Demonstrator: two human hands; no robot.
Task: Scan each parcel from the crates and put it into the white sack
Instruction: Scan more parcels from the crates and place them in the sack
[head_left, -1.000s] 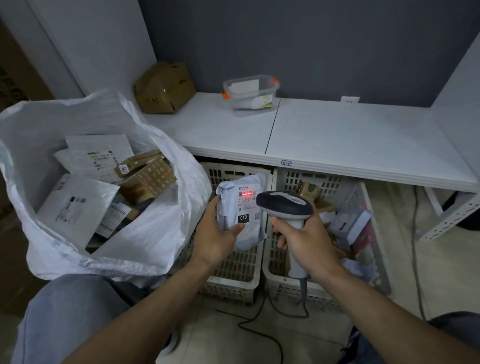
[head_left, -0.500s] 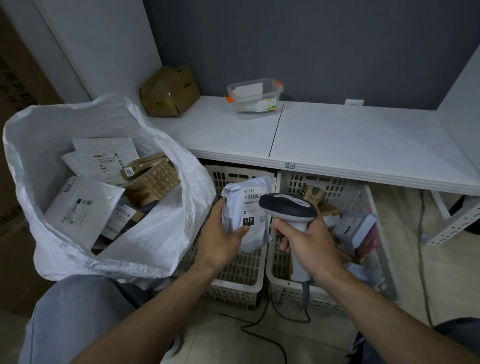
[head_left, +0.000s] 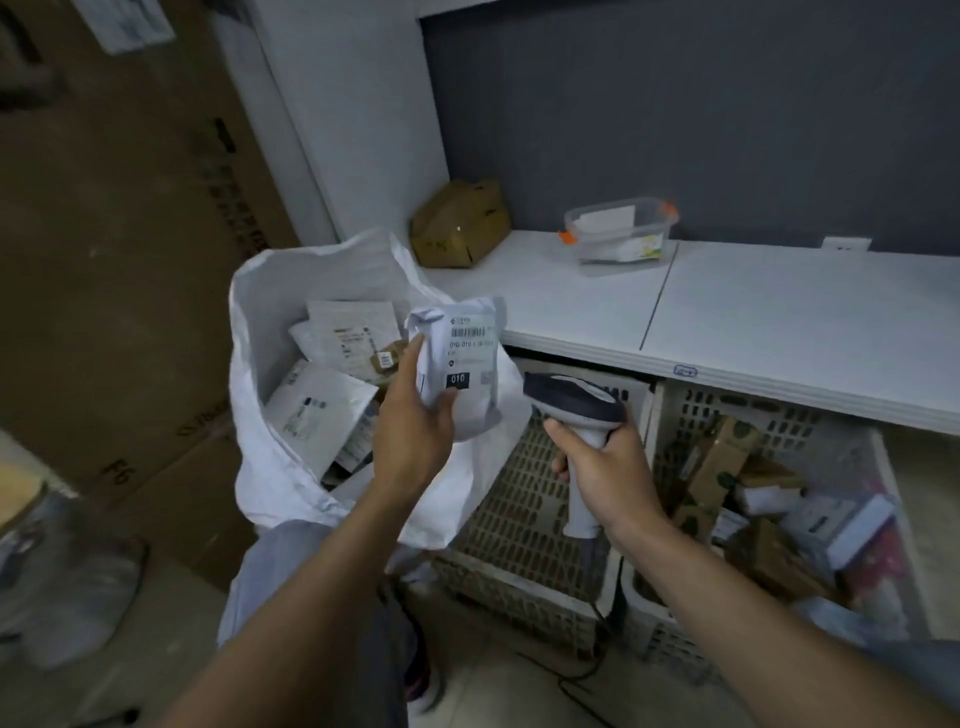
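My left hand (head_left: 410, 431) grips a small white poly-bag parcel (head_left: 467, 364) with a barcode label and a black "010" tag, held up over the right rim of the open white sack (head_left: 270, 395). Several labelled parcels and small cartons lie inside the sack. My right hand (head_left: 608, 462) holds the grey handheld scanner (head_left: 571, 402) by its handle, its head pointing left toward the parcel, above the left crate (head_left: 524, 514). The right crate (head_left: 680, 415) holds several boxed parcels.
A white shelf top (head_left: 753, 322) runs above the crates, carrying a brown carton (head_left: 460, 223) and a clear lidded tub (head_left: 618, 231). Large cardboard boxes (head_left: 114, 249) stand at left. The scanner cable (head_left: 582, 680) trails on the floor. My knee is below the sack.
My left hand has carried the parcel left and up, away from the scanner, to the sack's rim. The red scan light seen a second ago is gone. The view has swung left.
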